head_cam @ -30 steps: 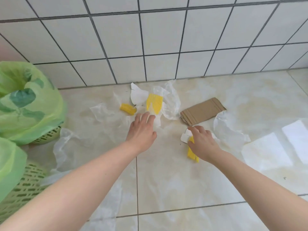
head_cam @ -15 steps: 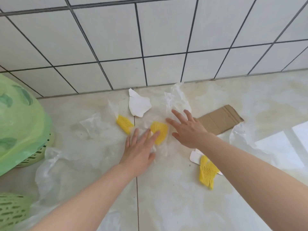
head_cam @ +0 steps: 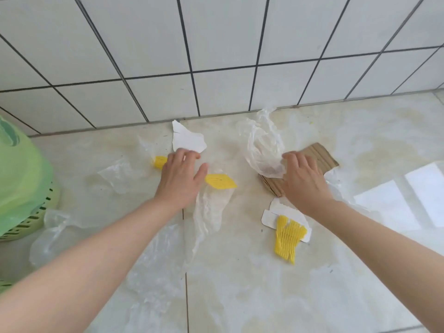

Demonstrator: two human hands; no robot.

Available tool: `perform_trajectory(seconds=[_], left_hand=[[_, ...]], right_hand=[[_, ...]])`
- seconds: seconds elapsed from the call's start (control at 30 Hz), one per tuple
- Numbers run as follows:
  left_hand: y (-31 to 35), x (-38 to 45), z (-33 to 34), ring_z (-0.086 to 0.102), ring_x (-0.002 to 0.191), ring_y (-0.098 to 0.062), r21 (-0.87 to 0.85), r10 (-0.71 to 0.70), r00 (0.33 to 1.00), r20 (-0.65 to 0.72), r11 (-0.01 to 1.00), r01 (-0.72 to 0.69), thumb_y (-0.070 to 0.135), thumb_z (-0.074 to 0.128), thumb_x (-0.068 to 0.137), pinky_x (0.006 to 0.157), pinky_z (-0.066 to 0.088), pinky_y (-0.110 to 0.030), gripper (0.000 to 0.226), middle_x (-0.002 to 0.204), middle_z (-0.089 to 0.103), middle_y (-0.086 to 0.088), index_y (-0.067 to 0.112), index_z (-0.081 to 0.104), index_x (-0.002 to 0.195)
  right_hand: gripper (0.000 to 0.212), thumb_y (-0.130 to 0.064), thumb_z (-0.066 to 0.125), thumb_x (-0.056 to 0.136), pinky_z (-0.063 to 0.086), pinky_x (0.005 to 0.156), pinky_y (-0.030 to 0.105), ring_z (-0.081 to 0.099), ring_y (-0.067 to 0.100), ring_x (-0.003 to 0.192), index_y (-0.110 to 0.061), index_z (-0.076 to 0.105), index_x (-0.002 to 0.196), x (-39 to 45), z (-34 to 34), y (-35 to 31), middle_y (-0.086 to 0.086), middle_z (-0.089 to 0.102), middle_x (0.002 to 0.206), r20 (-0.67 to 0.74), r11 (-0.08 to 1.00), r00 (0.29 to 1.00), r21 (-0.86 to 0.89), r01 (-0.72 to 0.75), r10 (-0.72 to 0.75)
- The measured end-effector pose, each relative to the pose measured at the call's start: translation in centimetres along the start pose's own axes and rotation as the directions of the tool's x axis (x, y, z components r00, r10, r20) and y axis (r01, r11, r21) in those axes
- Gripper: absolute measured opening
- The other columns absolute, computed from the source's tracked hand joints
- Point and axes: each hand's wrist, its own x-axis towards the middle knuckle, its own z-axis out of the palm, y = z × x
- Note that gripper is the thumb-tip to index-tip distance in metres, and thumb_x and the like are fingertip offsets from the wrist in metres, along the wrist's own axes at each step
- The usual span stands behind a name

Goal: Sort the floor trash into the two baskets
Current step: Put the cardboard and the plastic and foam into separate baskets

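Note:
Trash lies on the tiled floor by the wall. My left hand hovers palm down with fingers apart, its fingertips at a torn white card. It lies between a small yellow foam net and a second yellow foam net. My right hand pinches a crumpled clear plastic bag, which stands up off the floor, and covers part of a brown cardboard piece. A third yellow net lies on a white card near my right wrist. A basket lined with a green bag stands at the far left.
Clear plastic films lie around: one left of my left hand, one by the basket, one under my left wrist, one by the cardboard. A second basket's edge shows bottom left. The tiled wall is close behind.
My right hand moved right from the middle to the cardboard and took hold of the clear plastic bag. My left hand slid up off the middle yellow net toward the white card.

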Motion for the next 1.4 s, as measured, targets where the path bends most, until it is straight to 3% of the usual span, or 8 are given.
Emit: perform_trajectory(seconds=[0.17,0.27,0.43,0.73,0.93,1.07,1.3,1.4], left_hand=[[-0.5,4.6,0.0,0.012,0.143,-0.032,0.348,-0.123,0.942,0.314,0.937,0.006,0.010,0.050,0.087,0.111,0.024,-0.042,0.068,0.157,0.014,-0.005,0.021,0.021,0.148],[-1.1,5.6,0.6,0.014,0.143,-0.033,0.502,-0.145,0.898,0.416,0.860,-0.093,0.008,0.048,0.090,0.110,0.026,-0.043,0.078,0.160,0.001,0.001,0.032,0.005,0.150],[-1.0,7.2,0.4,0.047,0.115,-0.033,0.603,-0.138,0.915,0.380,0.787,-0.131,0.011,0.049,0.089,0.084,0.045,-0.042,0.078,0.138,0.037,-0.008,0.035,0.006,0.149],[-1.9,10.1,-1.0,0.050,0.114,-0.039,0.549,-0.103,0.881,0.462,0.813,-0.193,0.005,0.058,0.085,0.087,0.043,-0.040,0.089,0.140,0.030,-0.011,0.030,0.004,0.152],[-3.9,10.5,-1.5,0.046,0.115,-0.039,0.531,-0.179,0.869,0.461,0.841,-0.108,0.001,0.055,0.083,0.091,0.044,-0.045,0.067,0.141,0.023,-0.009,0.023,0.027,0.140],[-4.3,10.9,-1.7,0.038,0.120,-0.033,0.572,-0.163,0.890,0.425,0.810,-0.125,0.001,0.059,0.080,0.091,0.042,-0.043,0.065,0.133,0.038,-0.008,0.020,0.029,0.135],[-5.0,10.7,-1.8,0.046,0.116,-0.038,0.396,-0.231,0.859,0.457,0.918,0.037,0.008,0.086,0.057,0.094,0.045,-0.048,0.107,0.128,0.031,-0.012,0.025,0.022,0.141],[-5.2,10.3,-1.7,0.051,0.109,-0.038,0.356,-0.196,0.886,0.421,0.934,0.037,0.004,0.080,0.063,0.088,0.047,-0.044,0.085,0.117,0.035,-0.011,0.020,0.036,0.135]], right_hand=[[0.062,-0.001,0.042,0.087,0.025,0.111,0.037,0.019,0.036,0.138,-0.015,0.020,0.143,0.2,-0.4,3.9,-0.002,0.018,0.151,0.236,0.947,0.971,-0.317,0.051,0.027],[0.080,-0.005,0.045,0.088,0.023,0.115,0.038,0.010,0.036,0.142,-0.028,0.000,0.150,1.2,-0.8,4.9,-0.008,0.003,0.157,0.269,0.928,0.961,-0.338,0.160,-0.068],[0.087,-0.004,0.050,0.087,0.025,0.115,0.040,0.005,0.038,0.143,-0.027,-0.005,0.150,3.3,-1.0,4.7,-0.011,-0.004,0.158,0.328,0.870,0.935,-0.412,0.272,-0.137],[0.074,-0.006,0.060,0.076,0.030,0.109,0.039,0.027,0.036,0.130,-0.021,0.023,0.138,4.1,-1.4,4.0,0.006,0.027,0.140,0.296,0.738,0.917,-0.548,0.393,-0.268],[0.066,0.001,0.055,0.054,0.043,0.092,0.040,0.049,0.036,0.104,-0.013,0.048,0.118,3.9,-1.8,5.1,0.012,0.049,0.117,0.185,0.713,0.925,-0.593,0.374,-0.332],[0.056,0.005,0.057,0.051,0.048,0.084,0.042,0.052,0.036,0.090,-0.009,0.049,0.105,3.8,-2.0,5.6,0.016,0.052,0.105,0.103,0.726,0.927,-0.593,0.348,-0.361],[0.053,0.006,0.068,0.055,0.049,0.081,0.043,0.051,0.033,0.082,-0.009,0.046,0.101,3.3,-2.2,5.8,0.014,0.051,0.099,0.035,0.776,0.909,-0.507,0.375,-0.416],[0.043,-0.003,0.071,0.065,0.046,0.090,0.048,0.053,0.034,0.089,-0.009,0.049,0.101,3.3,-2.4,5.4,0.012,0.053,0.099,0.032,0.773,0.901,-0.501,0.390,-0.433]])
